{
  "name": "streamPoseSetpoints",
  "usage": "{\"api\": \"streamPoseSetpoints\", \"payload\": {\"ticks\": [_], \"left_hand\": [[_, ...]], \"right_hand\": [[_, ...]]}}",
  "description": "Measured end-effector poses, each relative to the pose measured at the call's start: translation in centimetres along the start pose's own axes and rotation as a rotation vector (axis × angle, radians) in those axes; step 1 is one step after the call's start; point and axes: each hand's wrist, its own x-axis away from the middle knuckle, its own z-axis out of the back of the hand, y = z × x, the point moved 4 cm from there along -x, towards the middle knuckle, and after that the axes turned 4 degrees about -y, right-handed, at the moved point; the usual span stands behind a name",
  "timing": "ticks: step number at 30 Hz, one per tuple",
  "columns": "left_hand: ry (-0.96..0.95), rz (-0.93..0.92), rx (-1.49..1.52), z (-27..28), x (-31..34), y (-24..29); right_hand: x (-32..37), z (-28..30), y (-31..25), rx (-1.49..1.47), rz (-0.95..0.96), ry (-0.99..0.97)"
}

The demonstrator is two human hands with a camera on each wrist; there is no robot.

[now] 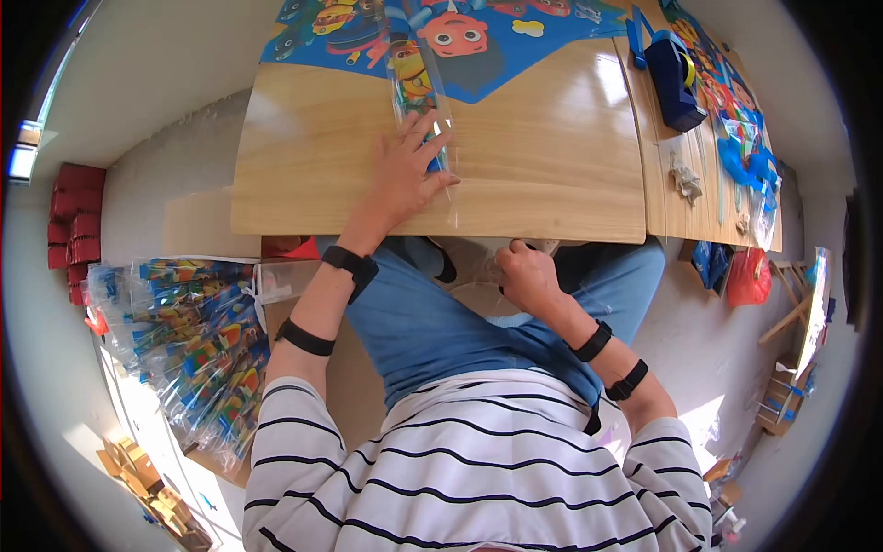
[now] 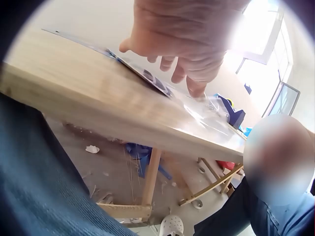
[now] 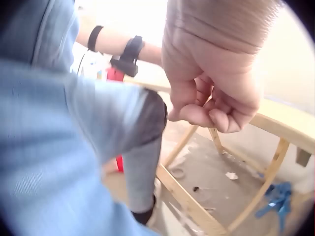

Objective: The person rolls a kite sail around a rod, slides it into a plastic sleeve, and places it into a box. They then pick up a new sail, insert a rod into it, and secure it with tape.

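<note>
On the wooden table, a clear plastic sleeve (image 1: 445,191) wraps a narrow, colourful cartoon-printed piece (image 1: 411,72). My left hand (image 1: 409,166) rests on the sleeve's near end with straight, spread fingers. In the left wrist view, the left hand (image 2: 184,49) is over the tabletop, its fingertips close to the shiny film (image 2: 197,110). My right hand (image 1: 532,278) is just below the table's front edge, above my lap. Its fingers and thumb curl together in the right wrist view, where the right hand (image 3: 214,93) shows nothing in its grasp.
A blue cartoon sheet (image 1: 515,55) covers the table's far side. The tape dispenser (image 1: 676,83) stands on the right, near crumpled plastic (image 1: 685,179). Many sleeved prints (image 1: 198,340) are piled at lower left. My knees extend under the front edge; wooden legs (image 3: 192,201) stand below.
</note>
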Motion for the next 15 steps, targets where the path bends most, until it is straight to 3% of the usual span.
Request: {"api": "streamPoseSetpoints", "payload": {"ticks": [3,6,9,12,15], "left_hand": [[0.011,-0.042,0.021,-0.2,0.4,0.6],[0.051,-0.068,0.036,-1.0,1.1,0.2],[0.071,-0.062,-0.01,-1.6,1.3,-0.9],[0.057,-0.054,0.007,-2.4,2.1,-0.4],[0.064,-0.064,-0.021,-2.1,1.6,-0.5]], "right_hand": [[-0.4,3.3,-2.5,-0.157,0.065,0.048],[-1.0,2.7,-2.4,-0.09,0.164,-0.117],[-0.8,-0.1,-1.1,-0.23,0.086,-0.201],[-0.3,2.0,-1.5,-1.317,-0.339,-0.57],[0.6,-1.0,1.7,-0.042,-0.244,-0.29]]}}
